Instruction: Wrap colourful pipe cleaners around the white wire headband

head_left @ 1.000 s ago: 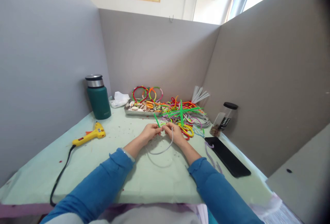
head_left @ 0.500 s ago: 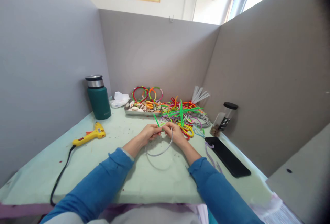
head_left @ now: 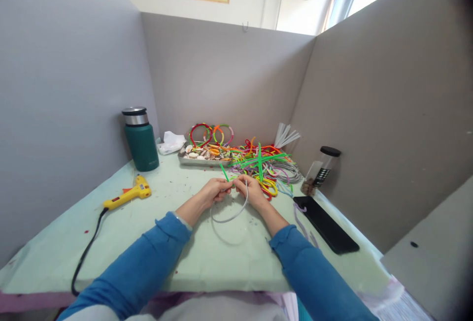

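Head view: nearer you than the shell-filled metal tray [head_left: 203, 163], your left hand [head_left: 211, 191] has its fingers pinched on a green strip [head_left: 224, 172]; your right hand's [head_left: 250, 191] close on the looped grey cord [head_left: 227, 221], probably light and springy, best gripped near its end.

Both my arms reach forward from the bottom corners of the view and slant inward, the blue left sleeve [head_left: 142, 257] and right sleeve [head_left: 314, 272] bunched below my bare wrists. My left hand [head_left: 214, 191] and right hand [head_left: 249, 190] meet ahead of me, fingertips touching or nearly so, I can't tell which. Each hand has thumb and forefinger pinched, the left's other fingers curled under.
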`<state>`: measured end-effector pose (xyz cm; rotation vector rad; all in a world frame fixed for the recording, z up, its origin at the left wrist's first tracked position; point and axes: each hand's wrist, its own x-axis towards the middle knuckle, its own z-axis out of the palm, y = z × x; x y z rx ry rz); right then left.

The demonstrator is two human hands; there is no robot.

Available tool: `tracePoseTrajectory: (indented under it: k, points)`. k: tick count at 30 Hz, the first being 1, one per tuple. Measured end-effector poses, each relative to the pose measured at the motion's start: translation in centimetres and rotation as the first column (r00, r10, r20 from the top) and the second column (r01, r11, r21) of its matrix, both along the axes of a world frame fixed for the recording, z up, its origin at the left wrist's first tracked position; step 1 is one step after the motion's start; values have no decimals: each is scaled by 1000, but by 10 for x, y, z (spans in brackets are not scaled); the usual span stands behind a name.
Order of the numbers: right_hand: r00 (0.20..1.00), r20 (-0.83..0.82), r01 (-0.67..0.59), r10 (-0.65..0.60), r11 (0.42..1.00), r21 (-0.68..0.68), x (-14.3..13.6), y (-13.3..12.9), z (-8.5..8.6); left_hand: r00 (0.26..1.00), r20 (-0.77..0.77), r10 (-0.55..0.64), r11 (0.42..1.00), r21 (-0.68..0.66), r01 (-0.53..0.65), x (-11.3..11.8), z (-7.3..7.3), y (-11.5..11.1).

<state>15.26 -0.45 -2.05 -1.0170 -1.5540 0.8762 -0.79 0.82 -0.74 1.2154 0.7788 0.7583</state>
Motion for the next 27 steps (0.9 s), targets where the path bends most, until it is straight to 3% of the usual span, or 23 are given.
tracePoseTrajectory:
  k: [8,27]
  points:
    - [1000,-5,29,-29,1000,1,1,1,-2,999,-3,48,999,0,-48,3,1,-2]
    - [998,-52,-46,45,999,-23,0,-3,3,999,23,-32,998,-59,34,-2,0,2]
